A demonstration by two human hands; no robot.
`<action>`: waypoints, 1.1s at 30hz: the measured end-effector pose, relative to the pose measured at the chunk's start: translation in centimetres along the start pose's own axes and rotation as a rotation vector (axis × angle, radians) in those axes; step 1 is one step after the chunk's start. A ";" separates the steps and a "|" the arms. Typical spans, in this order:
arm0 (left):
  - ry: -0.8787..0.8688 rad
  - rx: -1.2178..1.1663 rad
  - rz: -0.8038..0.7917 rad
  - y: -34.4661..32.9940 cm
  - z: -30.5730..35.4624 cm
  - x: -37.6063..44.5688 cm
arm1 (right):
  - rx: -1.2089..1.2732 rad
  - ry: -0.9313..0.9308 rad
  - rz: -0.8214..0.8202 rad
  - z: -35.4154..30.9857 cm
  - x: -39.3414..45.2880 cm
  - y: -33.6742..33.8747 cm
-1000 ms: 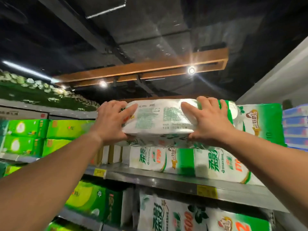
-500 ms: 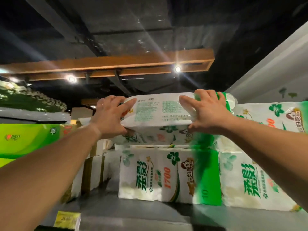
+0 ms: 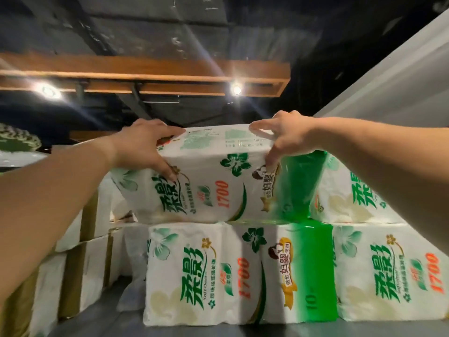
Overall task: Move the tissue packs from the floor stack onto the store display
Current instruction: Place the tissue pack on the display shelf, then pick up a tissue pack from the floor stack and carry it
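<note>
Both hands, left hand (image 3: pixel 145 144) and right hand (image 3: pixel 284 137), grip the tissue pack (image 3: pixel 218 176) atop the lower pack (image 3: pixel 238 271); squaring it flush, apparently, remains.

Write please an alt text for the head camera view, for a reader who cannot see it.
Both hands, left hand and right hand, grip the top corners of a white and green tissue pack, which sits on another pack on the grey shelf. More packs stand at the right; dark ceiling and spotlights above.

Glossy plastic-wrapped tissue pack (image 3: pixel 218 181) — matt wooden beam (image 3: pixel 145 69)
</note>
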State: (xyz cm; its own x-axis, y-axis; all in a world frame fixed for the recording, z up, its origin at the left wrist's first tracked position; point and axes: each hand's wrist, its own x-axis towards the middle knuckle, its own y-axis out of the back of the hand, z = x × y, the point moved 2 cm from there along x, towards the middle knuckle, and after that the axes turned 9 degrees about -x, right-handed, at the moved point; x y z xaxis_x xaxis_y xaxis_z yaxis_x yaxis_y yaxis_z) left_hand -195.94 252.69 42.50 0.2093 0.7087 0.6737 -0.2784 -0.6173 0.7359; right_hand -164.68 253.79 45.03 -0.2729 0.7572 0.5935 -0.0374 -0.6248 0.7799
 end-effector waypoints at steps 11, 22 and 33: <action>0.065 -0.006 -0.226 -2.1 1.9 7.6 | 0.086 -0.050 -0.237 3.0 4.6 -1.8; 0.146 0.171 0.048 -7.1 1.6 8.8 | -0.158 -0.100 -0.055 3.4 6.6 -6.0; 0.252 0.298 0.076 -10.1 4.4 3.9 | -0.146 -0.045 0.274 3.4 1.9 -11.0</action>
State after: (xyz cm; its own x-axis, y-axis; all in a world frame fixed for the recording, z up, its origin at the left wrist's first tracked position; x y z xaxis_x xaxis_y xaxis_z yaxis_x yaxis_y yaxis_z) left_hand -188.18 260.17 37.95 -0.0488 0.6957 0.7166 0.0079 -0.7172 0.6968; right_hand -161.51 262.72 38.29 -0.2492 0.5623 0.7885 -0.1073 -0.8252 0.5545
